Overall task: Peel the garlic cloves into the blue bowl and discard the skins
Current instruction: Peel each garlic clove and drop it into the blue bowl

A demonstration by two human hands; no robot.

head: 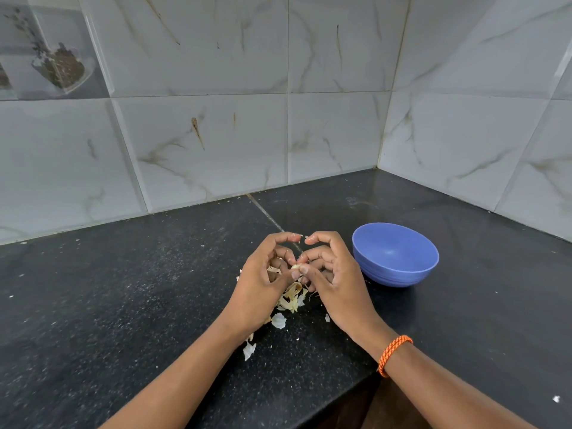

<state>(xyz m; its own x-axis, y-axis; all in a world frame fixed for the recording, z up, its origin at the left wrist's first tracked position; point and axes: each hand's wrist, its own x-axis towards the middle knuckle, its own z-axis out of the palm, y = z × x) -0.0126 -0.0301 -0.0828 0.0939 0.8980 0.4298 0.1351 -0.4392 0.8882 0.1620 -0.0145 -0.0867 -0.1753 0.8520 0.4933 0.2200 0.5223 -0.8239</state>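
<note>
Left hand: centre frame, fingers curled, pinching the clove.
Right hand: curled, pinching the same clove.
Bowl: right of hands, on counter, appears empty.
Skins: heaped under the hands.
Risk: clove could slip into the skins.

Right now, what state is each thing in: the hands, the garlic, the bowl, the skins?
left hand: fingers curled, pinching the garlic clove.
right hand: fingers curled, pinching the same clove from the other side.
garlic clove: held between both hands above the counter, mostly hidden, so how far peeled is unclear.
blue bowl: upright on the counter, to the right of the hands; the visible inside shows no cloves.
garlic skins: loose, scattered on the black counter under the hands.
</note>
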